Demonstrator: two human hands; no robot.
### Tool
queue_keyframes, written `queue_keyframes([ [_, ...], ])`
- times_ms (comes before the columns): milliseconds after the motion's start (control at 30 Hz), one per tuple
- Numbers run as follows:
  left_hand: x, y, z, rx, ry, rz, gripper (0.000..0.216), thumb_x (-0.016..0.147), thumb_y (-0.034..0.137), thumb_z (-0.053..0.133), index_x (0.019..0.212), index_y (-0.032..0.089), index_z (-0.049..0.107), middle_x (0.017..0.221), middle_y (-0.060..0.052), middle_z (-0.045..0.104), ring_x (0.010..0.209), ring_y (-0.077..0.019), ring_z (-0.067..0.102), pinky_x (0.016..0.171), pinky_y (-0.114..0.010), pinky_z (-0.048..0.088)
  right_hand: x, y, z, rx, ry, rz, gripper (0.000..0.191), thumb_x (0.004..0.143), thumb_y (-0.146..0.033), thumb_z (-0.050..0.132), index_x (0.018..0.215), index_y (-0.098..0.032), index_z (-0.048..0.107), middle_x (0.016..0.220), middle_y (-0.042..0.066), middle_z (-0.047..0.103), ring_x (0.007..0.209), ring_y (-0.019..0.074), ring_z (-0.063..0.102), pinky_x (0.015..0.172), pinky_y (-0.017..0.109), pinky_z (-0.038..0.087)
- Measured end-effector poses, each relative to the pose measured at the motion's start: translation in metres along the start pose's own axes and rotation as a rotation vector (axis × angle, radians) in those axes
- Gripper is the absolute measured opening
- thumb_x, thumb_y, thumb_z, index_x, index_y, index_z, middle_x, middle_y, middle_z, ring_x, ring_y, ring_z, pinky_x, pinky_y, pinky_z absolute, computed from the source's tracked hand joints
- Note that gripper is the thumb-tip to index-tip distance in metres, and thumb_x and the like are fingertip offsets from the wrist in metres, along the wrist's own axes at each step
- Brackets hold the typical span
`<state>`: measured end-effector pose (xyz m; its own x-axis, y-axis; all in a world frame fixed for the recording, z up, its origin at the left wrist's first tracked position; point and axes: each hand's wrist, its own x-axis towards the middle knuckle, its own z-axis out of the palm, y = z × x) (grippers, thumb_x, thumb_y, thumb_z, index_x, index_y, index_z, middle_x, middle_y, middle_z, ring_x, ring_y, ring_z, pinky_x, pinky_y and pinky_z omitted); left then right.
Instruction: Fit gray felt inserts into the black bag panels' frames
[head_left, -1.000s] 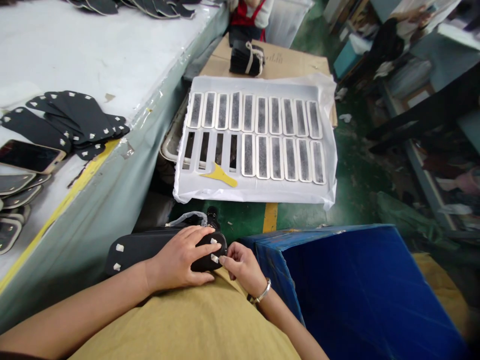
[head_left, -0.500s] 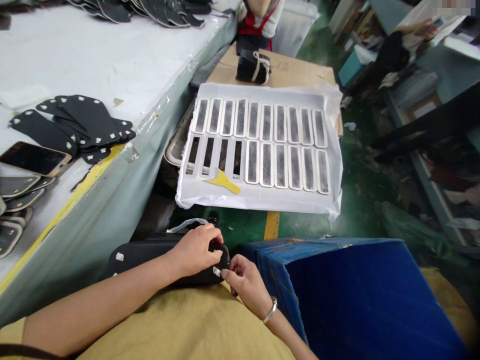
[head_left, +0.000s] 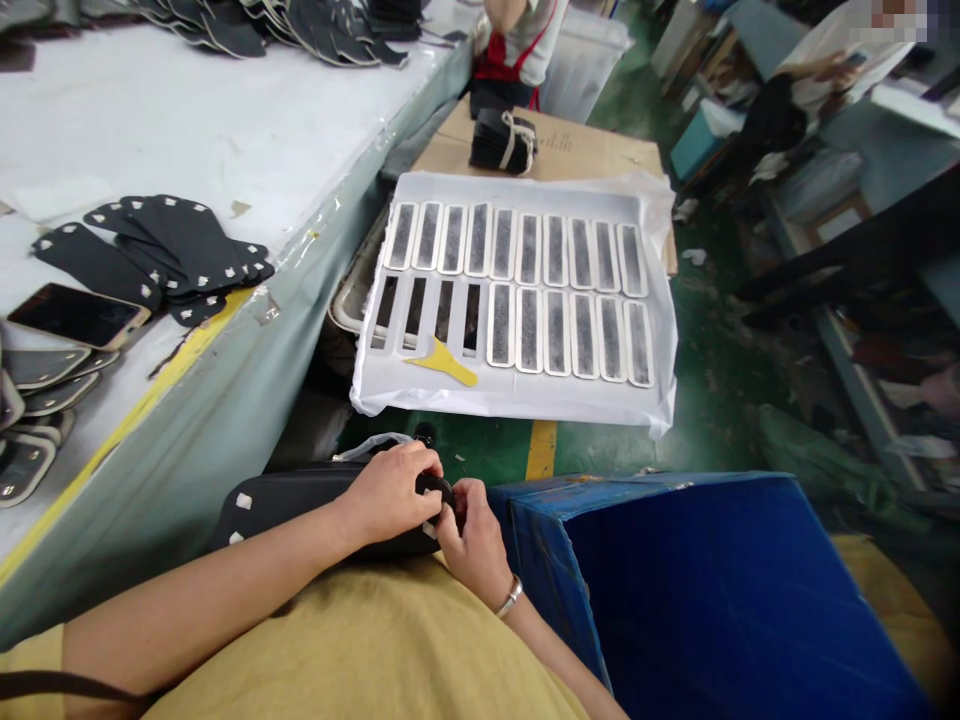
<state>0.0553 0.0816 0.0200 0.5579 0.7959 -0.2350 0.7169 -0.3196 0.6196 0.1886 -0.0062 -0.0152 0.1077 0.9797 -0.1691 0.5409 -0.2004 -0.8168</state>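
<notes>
Across my lap lies a long black padded piece [head_left: 300, 498] with rounded ends and small white tape tabs on it. My left hand [head_left: 397, 485] is closed on its right end, the thumb on top and the fingers over the far edge. At that same end my right hand [head_left: 472, 535] pinches the rim with thumb and fingers, beside a white tab. The fingers partly cover the edge there. Beyond my hands, a white tray [head_left: 517, 397] holds two rows of grey-faced, white-rimmed strips [head_left: 529, 328]. A yellow scraper [head_left: 448, 364] rests near its front left.
The table [head_left: 300, 130] on the left carries black tabbed pieces [head_left: 187, 240], a phone [head_left: 79, 315] and rimmed pieces [head_left: 45, 395]. On my right stands an open blue bin [head_left: 720, 590]. A tied black bundle [head_left: 491, 140] sits on cardboard behind the tray. Two people are farther back.
My right hand has moved up and slightly left, its fingers now higher on the rim of the black piece. My left hand keeps its hold. The view has shifted slightly.
</notes>
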Motion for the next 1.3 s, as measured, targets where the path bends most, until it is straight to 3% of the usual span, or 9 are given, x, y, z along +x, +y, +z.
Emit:
queue_keyframes([
  [167, -0.014, -0.006, -0.019, -0.109, -0.02, 0.03, 0.028, 0.074, 0.024, 0.056, 0.101, 0.018, 0.059, 0.097, -0.004, 0.061, 0.091, -0.0192, 0.058, 0.085, -0.031, 0.046, -0.01, 0.01, -0.01, 0.102, 0.001, -0.017, 0.033, 0.082, -0.031, 0.053, 0.111, -0.018, 0.042, 0.084, 0.002, 0.056, 0.064, 0.0128, 0.054, 0.057, 0.026, 0.047],
  [233, -0.027, -0.016, -0.03, -0.142, 0.039, 0.047, 0.037, 0.077, 0.029, 0.057, 0.112, 0.019, 0.055, 0.11, -0.005, 0.059, 0.101, -0.0192, 0.056, 0.093, -0.032, 0.043, -0.014, 0.015, -0.018, 0.05, 0.061, -0.101, 0.041, 0.083, -0.029, 0.054, 0.121, -0.019, 0.04, 0.103, 0.008, 0.056, 0.079, 0.0152, 0.058, 0.067, 0.029, 0.052],
  [333, -0.054, -0.038, -0.042, -0.092, 0.124, 0.118, 0.023, 0.081, 0.032, 0.056, 0.1, 0.02, 0.058, 0.116, -0.005, 0.057, 0.109, -0.0198, 0.053, 0.098, -0.033, 0.04, -0.012, 0.013, -0.032, -0.172, 0.091, -0.349, 0.042, 0.086, -0.027, 0.05, 0.127, -0.02, 0.04, 0.123, 0.013, 0.049, 0.11, 0.0215, 0.05, 0.091, 0.039, 0.047],
  [433, -0.079, -0.061, -0.048, 0.021, 0.14, 0.157, 0.016, 0.081, 0.034, 0.057, 0.088, 0.02, 0.059, 0.12, -0.007, 0.057, 0.112, -0.0213, 0.052, 0.104, -0.04, 0.034, -0.002, -0.003, -0.039, -0.354, -0.033, -0.586, 0.051, 0.084, -0.034, 0.055, 0.13, -0.018, 0.04, 0.13, 0.013, 0.047, 0.123, 0.0247, 0.041, 0.101, 0.044, 0.038],
  [533, -0.098, -0.077, -0.051, 0.173, 0.115, 0.178, 0.029, 0.071, 0.042, 0.068, 0.089, 0.02, 0.058, 0.129, -0.009, 0.053, 0.122, -0.0262, 0.045, 0.109, -0.049, 0.022, 0.013, -0.024, -0.034, -0.493, -0.222, -0.7, 0.075, 0.073, -0.049, 0.066, 0.133, -0.013, 0.038, 0.134, 0.015, 0.046, 0.125, 0.0285, 0.038, 0.106, 0.049, 0.031],
  [633, -0.107, -0.085, -0.049, 0.274, 0.085, 0.223, 0.045, 0.063, 0.047, 0.074, 0.094, 0.019, 0.057, 0.135, -0.012, 0.048, 0.127, -0.0287, 0.04, 0.109, -0.05, 0.019, 0.025, -0.038, -0.024, -0.589, -0.372, -0.702, 0.089, 0.065, -0.055, 0.07, 0.133, -0.009, 0.038, 0.131, 0.017, 0.048, 0.121, 0.0301, 0.042, 0.108, 0.05, 0.026],
  [733, -0.107, -0.088, -0.044, 0.303, 0.066, 0.28, 0.046, 0.065, 0.041, 0.074, 0.099, 0.018, 0.055, 0.135, -0.014, 0.048, 0.126, -0.0273, 0.041, 0.11, -0.048, 0.019, 0.032, -0.044, -0.015, -0.636, -0.44, -0.688, 0.081, 0.065, -0.05, 0.07, 0.129, -0.008, 0.043, 0.126, 0.017, 0.051, 0.116, 0.0301, 0.046, 0.107, 0.048, 0.027],
  [1033, -0.101, -0.093, -0.037, 0.285, 0.073, 0.318, 0.04, 0.065, 0.032, 0.07, 0.1, 0.016, 0.055, 0.13, -0.017, 0.051, 0.121, -0.0286, 0.045, 0.106, -0.045, 0.029, 0.033, -0.047, -0.005, -0.578, -0.401, -0.667, 0.07, 0.062, -0.043, 0.069, 0.12, -0.011, 0.047, 0.112, 0.016, 0.056, 0.106, 0.0297, 0.05, 0.103, 0.049, 0.03],
  [1300, -0.103, -0.09, -0.038, 0.198, 0.09, 0.306, 0.039, 0.062, 0.031, 0.072, 0.092, 0.017, 0.053, 0.124, -0.016, 0.055, 0.115, -0.0273, 0.05, 0.104, -0.044, 0.031, 0.033, -0.055, -0.009, -0.645, -0.443, -0.631, 0.08, 0.06, -0.05, 0.074, 0.125, -0.012, 0.046, 0.118, 0.015, 0.055, 0.112, 0.0291, 0.049, 0.105, 0.05, 0.026],
])
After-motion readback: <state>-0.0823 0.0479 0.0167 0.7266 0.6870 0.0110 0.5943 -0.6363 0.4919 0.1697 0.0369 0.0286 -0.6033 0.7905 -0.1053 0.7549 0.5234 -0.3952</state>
